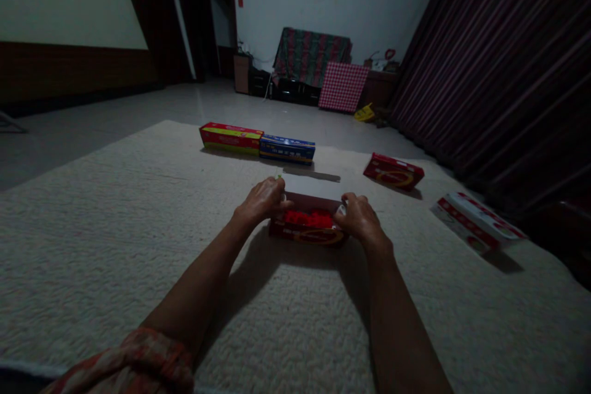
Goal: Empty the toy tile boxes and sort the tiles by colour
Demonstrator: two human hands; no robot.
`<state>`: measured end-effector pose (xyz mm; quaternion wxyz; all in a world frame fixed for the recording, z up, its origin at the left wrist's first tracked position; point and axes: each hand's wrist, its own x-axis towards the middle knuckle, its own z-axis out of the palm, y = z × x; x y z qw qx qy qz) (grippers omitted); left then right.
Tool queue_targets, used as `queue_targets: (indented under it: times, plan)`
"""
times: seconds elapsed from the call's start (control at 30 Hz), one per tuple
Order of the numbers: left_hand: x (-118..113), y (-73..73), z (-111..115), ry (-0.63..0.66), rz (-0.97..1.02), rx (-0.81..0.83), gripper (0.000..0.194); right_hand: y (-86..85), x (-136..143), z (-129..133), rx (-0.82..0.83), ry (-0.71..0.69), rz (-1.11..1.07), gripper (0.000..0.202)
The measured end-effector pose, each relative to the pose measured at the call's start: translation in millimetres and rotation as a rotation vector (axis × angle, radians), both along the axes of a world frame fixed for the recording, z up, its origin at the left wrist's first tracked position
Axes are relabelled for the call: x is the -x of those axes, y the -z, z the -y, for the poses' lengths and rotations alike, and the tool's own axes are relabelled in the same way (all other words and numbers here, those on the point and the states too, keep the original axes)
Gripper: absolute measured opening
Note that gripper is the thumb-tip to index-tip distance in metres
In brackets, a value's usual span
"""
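In front of me a small dark red cardboard box (305, 234) stands with its lid (314, 185) raised; the lid's pale inside shows. Bright red pieces (308, 218) fill the box, too blurred to name. My left hand (264, 200) is closed at the box's left end, thumb over the edge and fingers by the lid's corner. At the right end, my right hand (363, 217) has its fingers curled round the corner flap. Both hands partly hide the ends of the box.
A red and yellow-green box (231, 138) touches a blue box (287, 149) at the back of the cream quilted cover (161, 221). Another red box (394, 172) lies to the right, with a white and red carton (478, 221) nearer me. Dark curtains (484, 68) hang beyond.
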<state>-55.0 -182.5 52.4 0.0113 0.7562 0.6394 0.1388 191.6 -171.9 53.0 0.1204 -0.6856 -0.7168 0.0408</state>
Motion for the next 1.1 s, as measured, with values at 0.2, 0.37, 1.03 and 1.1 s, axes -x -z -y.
queue_targets:
  times: [0.2,0.37,1.03,1.1]
  plan:
    - [2,9.4,-7,0.014,0.046,-0.002,0.036,4.9,-6,-4,-0.001,-0.044,-0.027,0.045]
    - [2,10.1,-10,-0.01,0.101,0.008,0.038,7.3,-7,-7,0.035,-0.086,-0.083,0.05]
    - [22,39.8,-49,-0.059,0.303,-0.66,0.038,47.2,34,-51,-0.691,-0.132,-0.472,0.057]
    - [25,49.0,-54,-0.047,0.325,-0.741,0.037,55.3,40,-55,-0.735,-0.136,-0.506,0.056]
